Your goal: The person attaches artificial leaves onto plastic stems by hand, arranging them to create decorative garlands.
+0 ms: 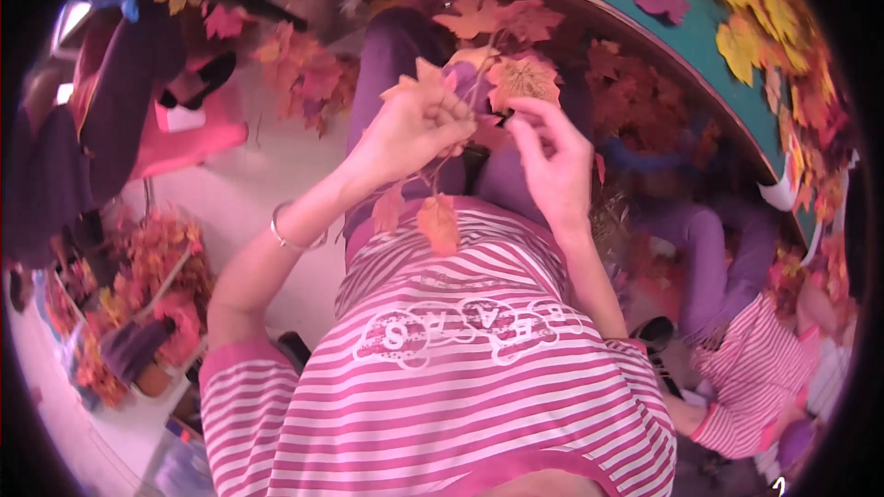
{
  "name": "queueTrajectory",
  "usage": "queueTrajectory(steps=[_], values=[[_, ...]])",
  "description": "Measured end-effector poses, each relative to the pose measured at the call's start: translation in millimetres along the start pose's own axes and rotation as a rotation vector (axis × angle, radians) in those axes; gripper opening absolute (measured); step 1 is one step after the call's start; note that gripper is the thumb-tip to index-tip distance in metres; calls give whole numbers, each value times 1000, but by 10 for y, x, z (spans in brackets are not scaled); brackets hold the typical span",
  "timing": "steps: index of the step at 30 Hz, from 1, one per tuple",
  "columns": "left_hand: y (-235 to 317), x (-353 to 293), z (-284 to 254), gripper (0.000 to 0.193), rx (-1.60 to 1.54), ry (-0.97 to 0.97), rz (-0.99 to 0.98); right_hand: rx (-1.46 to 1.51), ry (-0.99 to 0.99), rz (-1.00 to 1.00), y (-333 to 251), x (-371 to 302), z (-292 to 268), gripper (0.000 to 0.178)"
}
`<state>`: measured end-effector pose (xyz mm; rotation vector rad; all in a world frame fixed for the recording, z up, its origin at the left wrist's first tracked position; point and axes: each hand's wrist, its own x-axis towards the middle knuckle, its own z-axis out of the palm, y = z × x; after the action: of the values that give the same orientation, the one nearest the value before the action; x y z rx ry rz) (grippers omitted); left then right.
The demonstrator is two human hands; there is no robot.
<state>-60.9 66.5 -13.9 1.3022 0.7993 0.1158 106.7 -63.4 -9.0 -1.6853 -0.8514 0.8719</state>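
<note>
My left hand [419, 133] is closed in a pinch around the thin stems of an artificial leaf garland, held above my lap. Orange leaves [438, 224] from the garland hang below that hand, and more stand up beyond my fingers. My right hand [552, 161] is closed too, thumb and forefinger meeting close to the left fingertips. A small black piece [504, 118] shows at the right fingertips; its kind is too small to make out. Just beyond it, an orange-yellow leaf [525, 81] faces me.
A green-topped table [709, 51] with a brown edge curves across the far right, bearing yellow, orange and purple leaves. Piles of orange leaves [157, 267] lie at the left, near a pink stool [193, 147]. Another person in a striped shirt [746, 377] sits at the right.
</note>
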Motion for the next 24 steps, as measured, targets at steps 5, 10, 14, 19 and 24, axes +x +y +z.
queueTrajectory(steps=[5, 10, 14, 19, 24], values=[[45, 371, 81, 19, -25, -3, 61, -18, -147, -4, -369, -190, -137, 14], [-7, 300, 89, 14, -120, -11, 17, -160, -78, -132, -596, -114, -522, 12], [-296, 229, 8, 10, -288, 59, -12, -186, 397, -307, -829, 375, -1392, 13], [-154, 227, 114, 10, -328, 53, -19, -28, 504, -188, -1197, 974, -2319, 16], [-77, 269, 188, 13, -389, 87, -61, -784, 558, -458, -886, 1566, -2304, 15]])
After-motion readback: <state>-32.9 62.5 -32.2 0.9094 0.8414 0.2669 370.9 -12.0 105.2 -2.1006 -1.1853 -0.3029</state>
